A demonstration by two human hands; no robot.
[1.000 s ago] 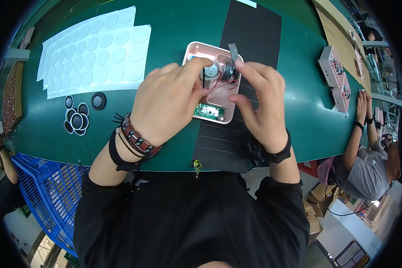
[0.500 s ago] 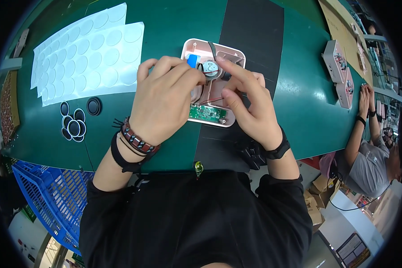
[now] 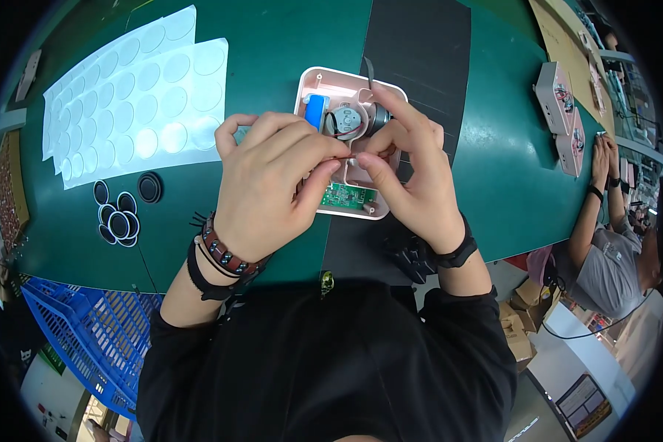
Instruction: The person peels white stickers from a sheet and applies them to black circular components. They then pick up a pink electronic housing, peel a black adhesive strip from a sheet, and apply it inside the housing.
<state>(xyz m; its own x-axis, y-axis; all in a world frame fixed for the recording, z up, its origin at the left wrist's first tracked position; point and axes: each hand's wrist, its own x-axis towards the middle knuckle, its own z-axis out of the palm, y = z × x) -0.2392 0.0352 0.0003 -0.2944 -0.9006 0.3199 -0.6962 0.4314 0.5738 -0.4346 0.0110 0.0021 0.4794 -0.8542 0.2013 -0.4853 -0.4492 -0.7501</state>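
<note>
A pale pink plastic housing [image 3: 307,75] lies open in front of me, with a round silver motor [image 3: 348,118], a blue block [image 3: 316,110] and a green circuit board [image 3: 352,197] inside. Over its middle, my left hand [image 3: 272,173] pinches a thin red wire [image 3: 344,156] between thumb and forefinger. My right hand [image 3: 420,173] meets it there, closed on the same wire with its thumb and a finger. A dark narrow strip [image 3: 369,70] rises beside my right index finger; whether that hand holds it cannot be made out. My left fingers cover part of the housing's left side.
White sheets with round stickers [image 3: 147,107] lie at the far left, above several black discs with white rims [image 3: 119,222]. A black mat [image 3: 416,44] runs beneath the housing. Two similar housings [image 3: 555,99] stand at the right near another person [image 3: 611,269]. A blue crate [image 3: 88,339] is at lower left.
My right hand's thumb and finger have closed together, and my two hands' fingertips now meet at the red wire. The dark strip has shifted right and up.
</note>
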